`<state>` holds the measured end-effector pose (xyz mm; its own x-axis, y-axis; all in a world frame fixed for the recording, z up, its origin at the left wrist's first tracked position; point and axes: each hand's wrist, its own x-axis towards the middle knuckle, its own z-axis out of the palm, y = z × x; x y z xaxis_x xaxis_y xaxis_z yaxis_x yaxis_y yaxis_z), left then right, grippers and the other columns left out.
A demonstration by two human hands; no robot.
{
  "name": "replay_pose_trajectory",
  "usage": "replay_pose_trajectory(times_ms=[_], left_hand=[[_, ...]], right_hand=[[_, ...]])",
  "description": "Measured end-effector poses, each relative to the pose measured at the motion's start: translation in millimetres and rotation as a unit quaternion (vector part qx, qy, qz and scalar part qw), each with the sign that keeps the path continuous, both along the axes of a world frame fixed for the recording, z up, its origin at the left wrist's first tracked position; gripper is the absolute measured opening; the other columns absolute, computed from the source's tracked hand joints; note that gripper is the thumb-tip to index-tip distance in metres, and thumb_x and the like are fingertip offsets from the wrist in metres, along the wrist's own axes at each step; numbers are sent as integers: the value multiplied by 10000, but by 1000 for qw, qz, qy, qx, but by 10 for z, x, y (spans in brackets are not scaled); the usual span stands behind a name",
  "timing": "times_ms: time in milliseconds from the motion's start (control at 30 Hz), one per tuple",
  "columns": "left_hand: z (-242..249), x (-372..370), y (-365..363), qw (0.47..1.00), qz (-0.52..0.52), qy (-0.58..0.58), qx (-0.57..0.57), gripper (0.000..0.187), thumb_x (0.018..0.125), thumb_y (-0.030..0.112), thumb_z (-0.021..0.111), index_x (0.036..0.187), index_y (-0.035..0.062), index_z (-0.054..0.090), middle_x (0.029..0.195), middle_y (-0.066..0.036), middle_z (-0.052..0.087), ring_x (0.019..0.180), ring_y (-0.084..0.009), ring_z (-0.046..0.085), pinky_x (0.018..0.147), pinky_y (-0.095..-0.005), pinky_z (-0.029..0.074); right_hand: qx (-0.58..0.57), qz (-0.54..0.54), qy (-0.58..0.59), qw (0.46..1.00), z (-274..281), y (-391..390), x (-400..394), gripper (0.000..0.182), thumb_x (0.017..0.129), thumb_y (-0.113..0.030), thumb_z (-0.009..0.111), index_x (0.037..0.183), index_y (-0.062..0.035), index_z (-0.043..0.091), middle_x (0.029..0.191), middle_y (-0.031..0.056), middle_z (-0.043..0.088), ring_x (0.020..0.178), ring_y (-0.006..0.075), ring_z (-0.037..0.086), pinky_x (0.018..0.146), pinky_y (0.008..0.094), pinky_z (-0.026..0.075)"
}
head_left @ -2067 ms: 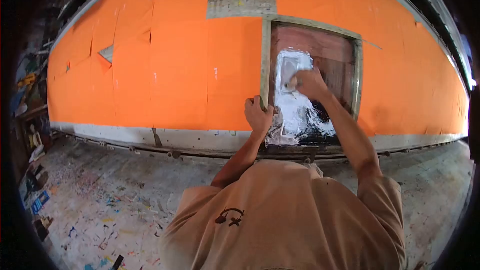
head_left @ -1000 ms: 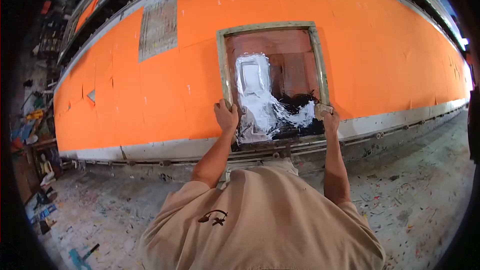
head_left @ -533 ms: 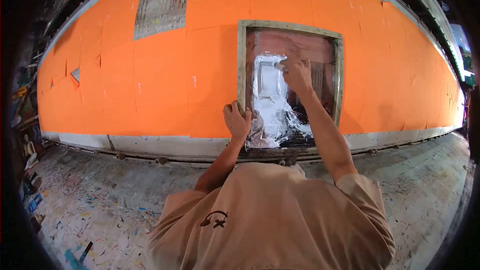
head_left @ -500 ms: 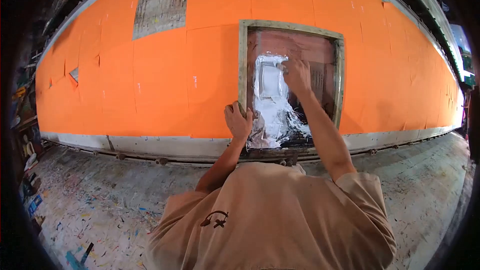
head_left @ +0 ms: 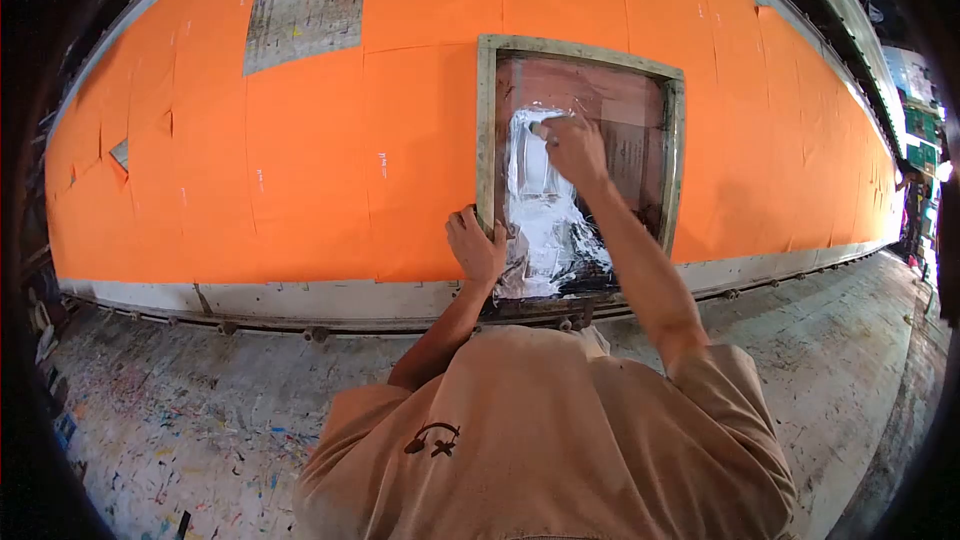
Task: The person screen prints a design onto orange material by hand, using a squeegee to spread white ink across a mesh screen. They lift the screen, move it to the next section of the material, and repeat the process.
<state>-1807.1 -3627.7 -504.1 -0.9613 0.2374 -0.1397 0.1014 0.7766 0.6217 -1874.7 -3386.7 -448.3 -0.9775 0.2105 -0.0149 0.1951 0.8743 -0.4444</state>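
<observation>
A screen printing frame (head_left: 487,130) with worn wooden sides lies on orange sheets. White ink (head_left: 545,225) is spread thickly over the left part of its mesh, around a pale rectangular area (head_left: 537,172). My left hand (head_left: 474,245) is closed round the frame's left side near the lower corner. Over the upper part of the inked area is my right hand (head_left: 580,150), its fingers closed on a small squeegee-like scraper (head_left: 541,130). Only the scraper's greyish end shows; the fingers hide the rest.
Orange sheets (head_left: 300,160) with small white prints cover the long table. A bare grey patch (head_left: 308,0) shows at upper left, and a torn spot (head_left: 121,154) at far left. A pale rail (head_left: 270,302) runs along the near edge. The floor (head_left: 200,420) is paint-spattered.
My right hand has moved slightly left and down over the inked area, and the scraper's end now shows. My left hand stays on the frame. The view has shifted slightly.
</observation>
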Motion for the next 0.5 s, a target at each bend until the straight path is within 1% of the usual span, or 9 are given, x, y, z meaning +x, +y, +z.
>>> replay_pose_trajectory(times_ms=[33, 67, 167, 300, 333, 367, 433, 467, 500], left_hand=[[-11, -37, 12, 1000, 3, 2, 1, 587, 877, 211, 778, 1328, -43, 502, 1188, -265, 488, 1098, -439, 511, 903, -569, 446], [11, -78, 30, 1000, 5, 8, 6, 587, 877, 211, 778, 1328, -43, 502, 1188, -265, 488, 1098, -439, 511, 903, -569, 446], [78, -66, 57, 1000, 28, -10, 5, 588, 866, 209, 778, 1330, -37, 514, 1175, -265, 487, 1097, -443, 513, 907, -569, 444], [68, -51, 7, 999, 23, -34, 11, 572, 844, 211, 798, 1310, -1, 543, 1178, -257, 501, 1106, -456, 520, 912, -568, 450], [57, -54, -2, 999, 22, -20, 14, 565, 839, 212, 805, 1302, 10, 552, 1185, -253, 504, 1104, -466, 526, 898, -561, 464], [63, -67, 13, 1000, 20, -7, 12, 565, 839, 212, 805, 1302, 10, 552, 1185, -253, 504, 1104, -466, 526, 898, -561, 464], [64, -61, 42, 996, 65, -51, 30, 500, 843, 185, 806, 1235, 17, 546, 1121, -239, 545, 1088, -452, 576, 900, -542, 481], [68, -45, 34, 997, 64, -42, 29, 500, 843, 185, 806, 1235, 17, 546, 1121, -239, 545, 1088, -452, 576, 900, -542, 481], [73, -68, 25, 993, 61, -79, 59, 488, 839, 173, 802, 1221, 19, 540, 1068, -235, 578, 1038, -454, 607, 868, -530, 494]], right_hand=[[50, -47, 55, 996, -176, -51, 11, 131, 856, -154, 693, 917, -80, 782, 915, 157, 759, 887, 386, 690, 783, 504, 564], [110, -30, 7, 993, -250, -189, 235, 161, 877, -172, 684, 975, -76, 768, 944, 140, 743, 893, 371, 673, 813, 497, 550], [57, 5, 18, 998, -79, -476, 775, 204, 821, -105, 721, 1021, -87, 759, 982, 88, 728, 981, 326, 657, 987, 502, 468], [30, 92, -201, 975, 204, -135, 657, 227, 795, -157, 713, 1004, -117, 795, 1034, 142, 774, 1043, 295, 716, 1054, 529, 431], [-20, 80, -232, 969, 94, 36, 466, 256, 766, -157, 692, 995, -131, 803, 1027, 174, 778, 1005, 328, 739, 1022, 528, 473], [-22, 79, -219, 972, 97, 85, 298, 256, 766, -157, 692, 995, -131, 803, 1027, 174, 778, 1005, 328, 739, 1022, 528, 473], [-74, -5, 17, 997, 115, 101, 84, 279, 757, -138, 692, 1014, -112, 795, 970, 193, 768, 918, 391, 730, 946, 517, 528], [-23, -7, 113, 993, -26, 38, 115, 239, 791, -82, 658, 989, -99, 790, 921, 209, 744, 889, 432, 693, 815, 523, 563], [2, -27, 40, 999, -180, -83, 261, 306, 802, -57, 640, 1082, -63, 761, 907, 222, 722, 868, 453, 677, 788, 547, 550]])
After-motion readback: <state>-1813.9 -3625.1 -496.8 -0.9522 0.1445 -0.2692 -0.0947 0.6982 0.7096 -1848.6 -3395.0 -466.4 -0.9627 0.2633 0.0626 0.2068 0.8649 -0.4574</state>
